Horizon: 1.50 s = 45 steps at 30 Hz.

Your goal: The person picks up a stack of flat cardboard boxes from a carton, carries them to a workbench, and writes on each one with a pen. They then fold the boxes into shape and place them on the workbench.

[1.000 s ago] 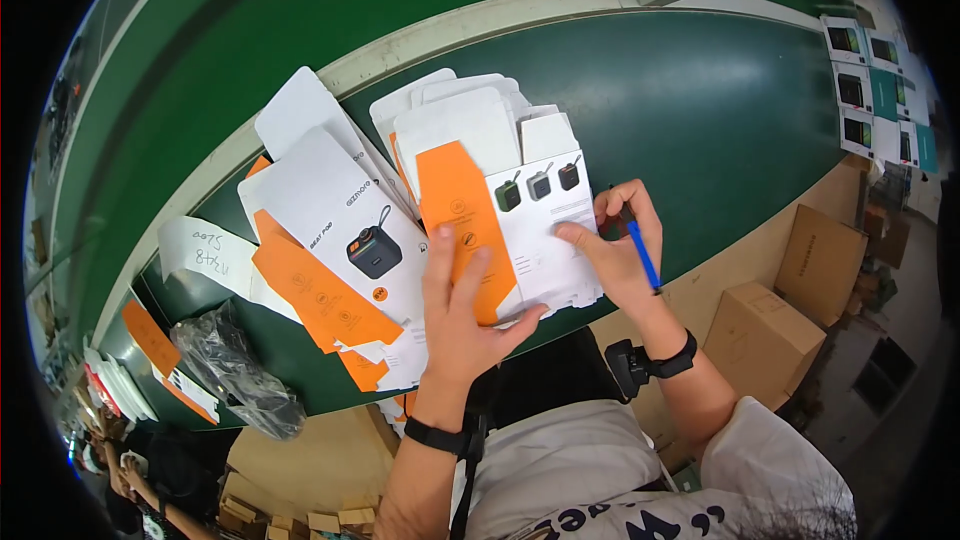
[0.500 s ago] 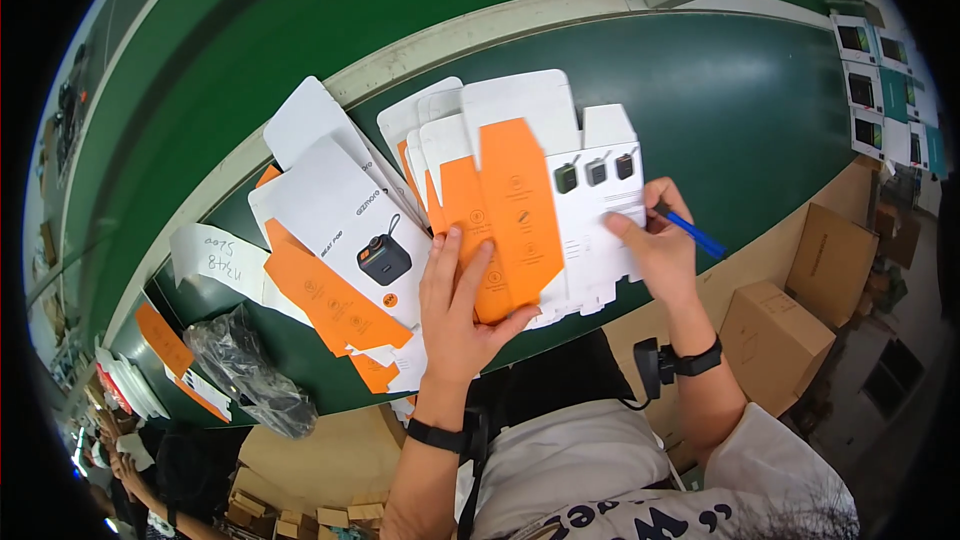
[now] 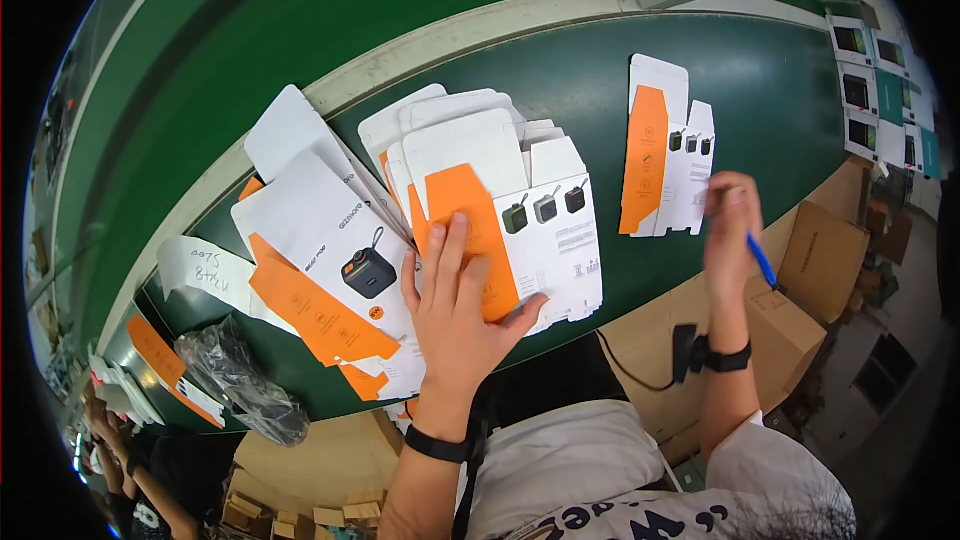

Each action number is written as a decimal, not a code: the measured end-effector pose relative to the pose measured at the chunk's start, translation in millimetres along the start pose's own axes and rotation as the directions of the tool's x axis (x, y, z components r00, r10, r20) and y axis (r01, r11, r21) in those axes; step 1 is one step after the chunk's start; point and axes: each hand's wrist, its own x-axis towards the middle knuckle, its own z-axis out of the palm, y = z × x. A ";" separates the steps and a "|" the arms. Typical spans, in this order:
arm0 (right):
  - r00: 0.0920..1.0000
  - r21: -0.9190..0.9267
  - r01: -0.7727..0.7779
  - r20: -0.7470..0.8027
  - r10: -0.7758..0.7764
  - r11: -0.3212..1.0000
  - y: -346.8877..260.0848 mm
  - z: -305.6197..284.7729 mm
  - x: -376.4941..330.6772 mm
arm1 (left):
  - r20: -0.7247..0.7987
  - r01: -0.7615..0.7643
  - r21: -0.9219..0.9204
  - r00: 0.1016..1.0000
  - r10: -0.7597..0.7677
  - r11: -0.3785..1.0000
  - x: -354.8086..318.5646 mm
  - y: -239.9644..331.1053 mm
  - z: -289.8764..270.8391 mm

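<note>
My left hand [image 3: 458, 295] lies with fingers spread on a fanned stack of flattened orange-and-white cartons [image 3: 555, 240], pressing on the top one and holding nothing. To the right, a single flattened carton [image 3: 688, 155] of the same print lies by itself on the green table. My right hand [image 3: 732, 225], slightly blurred, is beside that carton's right edge; I cannot tell whether it touches. A blue pen [image 3: 762, 262] is held in this hand and sticks out toward the lower right. More flat cartons [image 3: 318, 230], printed with a small dark speaker, lie left of my left hand.
A handwritten white paper strip [image 3: 212, 278] and a crumpled clear plastic bag [image 3: 240, 380] lie at the left. The pale table rail [image 3: 440, 38] runs along the back. Brown boxes [image 3: 775, 335] stand below the right edge. Another person's arms [image 3: 130, 470] show at the lower left.
One flat carton has gone from the stack to the table on the right. My right hand has moved right with the pen. The stack and my left hand have shifted slightly.
</note>
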 end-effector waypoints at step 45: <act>0.978 -0.007 0.068 -0.195 -0.068 0.998 23.6 -1.0 6.2 | 0.110 0.019 -0.117 0.994 -0.006 0.993 1.7 -7.8 -1.9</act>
